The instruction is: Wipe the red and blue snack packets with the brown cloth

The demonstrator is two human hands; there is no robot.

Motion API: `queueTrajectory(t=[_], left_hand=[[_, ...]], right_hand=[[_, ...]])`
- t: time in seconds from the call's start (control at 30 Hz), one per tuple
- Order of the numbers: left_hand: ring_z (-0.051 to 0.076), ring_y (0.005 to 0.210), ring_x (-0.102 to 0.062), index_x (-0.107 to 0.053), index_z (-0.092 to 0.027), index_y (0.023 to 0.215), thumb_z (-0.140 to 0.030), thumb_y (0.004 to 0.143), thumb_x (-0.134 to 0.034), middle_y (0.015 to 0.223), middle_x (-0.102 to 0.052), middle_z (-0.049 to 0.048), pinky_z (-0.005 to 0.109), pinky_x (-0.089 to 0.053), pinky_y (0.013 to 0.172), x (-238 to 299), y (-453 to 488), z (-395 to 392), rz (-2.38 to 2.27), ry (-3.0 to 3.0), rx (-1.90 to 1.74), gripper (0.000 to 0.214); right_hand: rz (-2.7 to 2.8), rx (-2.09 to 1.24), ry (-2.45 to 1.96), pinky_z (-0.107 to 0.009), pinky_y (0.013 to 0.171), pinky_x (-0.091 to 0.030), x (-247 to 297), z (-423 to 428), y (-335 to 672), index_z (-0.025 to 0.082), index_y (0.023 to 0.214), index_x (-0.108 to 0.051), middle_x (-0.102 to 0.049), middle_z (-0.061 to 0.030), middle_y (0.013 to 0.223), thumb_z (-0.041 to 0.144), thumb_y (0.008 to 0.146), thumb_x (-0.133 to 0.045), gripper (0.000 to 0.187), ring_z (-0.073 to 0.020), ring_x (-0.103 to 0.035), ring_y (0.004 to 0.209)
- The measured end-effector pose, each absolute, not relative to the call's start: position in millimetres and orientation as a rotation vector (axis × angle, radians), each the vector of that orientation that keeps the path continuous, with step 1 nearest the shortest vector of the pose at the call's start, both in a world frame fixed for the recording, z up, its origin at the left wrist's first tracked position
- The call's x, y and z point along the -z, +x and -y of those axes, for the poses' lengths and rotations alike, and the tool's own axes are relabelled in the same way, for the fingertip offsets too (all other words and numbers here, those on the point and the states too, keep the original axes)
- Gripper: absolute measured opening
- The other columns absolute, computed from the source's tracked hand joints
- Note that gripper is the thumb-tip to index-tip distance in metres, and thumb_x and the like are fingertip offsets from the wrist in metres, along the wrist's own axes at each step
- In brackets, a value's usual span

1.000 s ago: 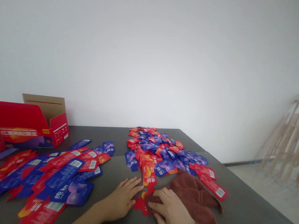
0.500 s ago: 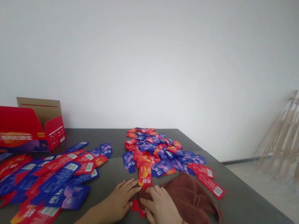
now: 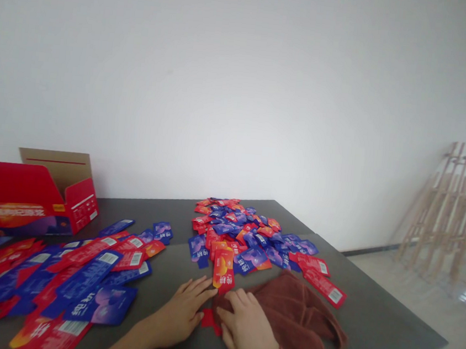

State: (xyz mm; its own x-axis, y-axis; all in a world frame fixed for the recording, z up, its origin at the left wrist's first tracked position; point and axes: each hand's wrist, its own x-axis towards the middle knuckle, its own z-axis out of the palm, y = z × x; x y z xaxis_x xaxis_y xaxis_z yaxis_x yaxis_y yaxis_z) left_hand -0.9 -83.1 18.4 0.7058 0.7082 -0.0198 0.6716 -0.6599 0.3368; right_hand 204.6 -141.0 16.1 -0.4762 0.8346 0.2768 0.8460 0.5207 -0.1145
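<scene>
My left hand (image 3: 183, 311) lies palm down on the dark table, fingers stretched out, its tips beside the lower end of a red sachet (image 3: 224, 265) with an orange design. To its right, my right hand (image 3: 247, 328) presses on a brown cloth (image 3: 285, 313), its bent fingers gripping the cloth's left edge. Beneath that edge, between both hands, a red sachet (image 3: 210, 320) is partly covered. A red string circles the right wrist. Just beyond the hands spreads a heap of red and blue sachets (image 3: 231, 227).
At the left lies another loose pile of red and blue sachets (image 3: 93, 271). Behind it stands an opened red cardboard box (image 3: 34, 198). The dark table (image 3: 386, 335) ends at a slanting right edge. Wooden racks (image 3: 455, 203) lean against the white wall (image 3: 242, 86).
The whole view has shifted slightly, so things sit a little further left. Both hands keep nearly the same place at the sachet and cloth.
</scene>
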Motion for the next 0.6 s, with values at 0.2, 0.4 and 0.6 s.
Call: queueTrajectory(t=[0.2, 0.4, 0.6], left_hand=[[0.019, 0.142, -0.016, -0.032, -0.031, 0.144, -0.006, 0.081, -0.040, 0.155, -0.024, -0.0022, 0.047, -0.015, 0.115, -13, -3, 79, -1.085, 2.625, -0.130, 0.069], [0.023, 0.142, -0.018, -0.034, -0.033, 0.143, -0.009, 0.081, -0.045, 0.155, -0.023, -0.0015, 0.051, -0.017, 0.114, -13, -4, 80, -1.057, 2.627, -0.167, 0.067], [0.024, 0.135, -0.032, -0.046, -0.029, 0.133, -0.006, 0.076, -0.047, 0.146, -0.040, 0.0013, 0.048, -0.024, 0.112, -9, 2, 81, -1.069, 2.669, -0.409, 0.061]], right_hand=[[2.600, -0.005, -1.188, -0.039, 0.089, -0.037, -17, 142, 197, 0.026, 0.114, -0.061, -0.055, -0.0054, 0.119, 0.033, 0.090, -0.051, 0.027, -0.0239, -0.045, 0.107], [2.572, -0.108, -1.121, -0.037, 0.093, -0.035, -21, 150, 259, 0.028, 0.114, -0.063, -0.055, -0.0044, 0.122, 0.023, 0.088, -0.052, 0.030, -0.0212, -0.046, 0.108], [2.462, -0.093, -1.221, -0.037, 0.091, -0.036, -18, 142, 253, 0.026, 0.111, -0.065, -0.059, -0.0055, 0.114, 0.021, 0.089, -0.048, 0.028, -0.0213, -0.048, 0.105]])
